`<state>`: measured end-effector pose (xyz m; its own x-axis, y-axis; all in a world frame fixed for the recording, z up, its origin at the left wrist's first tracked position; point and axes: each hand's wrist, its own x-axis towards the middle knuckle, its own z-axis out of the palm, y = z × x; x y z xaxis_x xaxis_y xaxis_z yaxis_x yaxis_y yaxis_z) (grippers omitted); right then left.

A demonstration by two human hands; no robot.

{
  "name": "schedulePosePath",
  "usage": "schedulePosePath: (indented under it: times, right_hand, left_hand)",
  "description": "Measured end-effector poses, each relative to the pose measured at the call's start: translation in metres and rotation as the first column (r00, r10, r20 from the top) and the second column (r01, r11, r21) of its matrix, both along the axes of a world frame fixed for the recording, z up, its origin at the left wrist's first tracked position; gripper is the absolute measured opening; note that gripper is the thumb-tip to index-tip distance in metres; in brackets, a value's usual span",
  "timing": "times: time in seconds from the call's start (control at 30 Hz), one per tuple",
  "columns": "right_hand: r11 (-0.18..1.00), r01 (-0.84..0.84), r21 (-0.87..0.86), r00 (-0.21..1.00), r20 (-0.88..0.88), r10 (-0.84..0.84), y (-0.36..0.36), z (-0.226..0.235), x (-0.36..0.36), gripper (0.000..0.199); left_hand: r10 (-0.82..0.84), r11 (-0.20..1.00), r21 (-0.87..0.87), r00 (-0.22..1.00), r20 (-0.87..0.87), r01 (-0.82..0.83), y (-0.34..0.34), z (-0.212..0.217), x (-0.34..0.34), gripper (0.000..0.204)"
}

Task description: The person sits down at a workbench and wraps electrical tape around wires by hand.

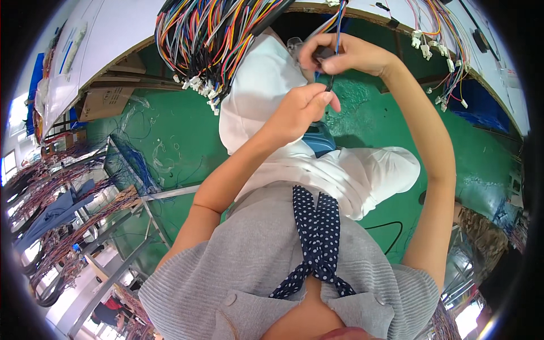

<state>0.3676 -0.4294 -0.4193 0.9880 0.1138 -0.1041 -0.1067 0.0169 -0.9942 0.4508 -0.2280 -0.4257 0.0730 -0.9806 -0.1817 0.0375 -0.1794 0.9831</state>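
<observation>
Green floor (198, 124) everywhere in this workshop, with a white counter (119, 34) curving across the top of the view (fisheye, so everything bends). Big mess of multicoloured wires (198, 34) hanging off its front edge to the left, ending in a cluster of little white connectors (198, 86). Another, looser bunch with white plugs (422, 45) dangles over on the right.

Now the hands, both up near the counter edge. Left hand (300, 110) is closed, thumb and fingers pinching a short black section (329, 87) at the lower end of some thin blue wires (339, 28) that run down from the counter. Right hand (351, 54) is just above it, fingers curled round a small dark object (323, 52) right beside those same wires. That spot is pretty blurry, so can't tell exactly what the object is.

Person's got white trousers (255, 85), a grey ribbed top (255, 243) and a dark polka-dot scarf (317, 226). Something blue (318, 139) shows between the legs. Off to the left: a cardboard box (107, 102) under the counter, a metal frame (175, 192), plus heaps of reddish and dark cables (51, 198).
</observation>
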Motion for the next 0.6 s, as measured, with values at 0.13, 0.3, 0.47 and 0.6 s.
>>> schedulePosePath:
  times: [0.13, 0.3, 0.47, 0.6]
  right_hand:
    - [0.969, -0.043, -0.241, 0.938, -0.344, -0.044, -0.03, 0.018, -0.021, 0.047]
    - [0.913, 0.35, 0.208, 0.883, -0.399, -0.248, -0.02, 0.042, -0.019, 0.062]
    - [0.921, 0.255, -0.294, 0.889, -0.304, -0.343, -0.028, 0.027, -0.031, 0.044]
    - [0.949, 0.267, -0.17, 0.938, -0.18, -0.296, -0.029, 0.013, -0.032, 0.044]
  left_hand:
    - [0.054, 0.998, -0.047, 0.99, 0.127, -0.048, -0.001, -0.017, 0.009, 0.031]
    - [0.1, 0.992, -0.095, 0.979, 0.176, -0.084, 0.0, -0.035, 0.005, 0.033]
    - [-0.16, 0.978, 0.085, 0.947, -0.277, 0.19, -0.017, -0.018, 0.008, 0.036]
    - [-0.132, 0.973, 0.064, 0.76, -0.636, 0.223, -0.045, -0.022, 0.012, 0.045]
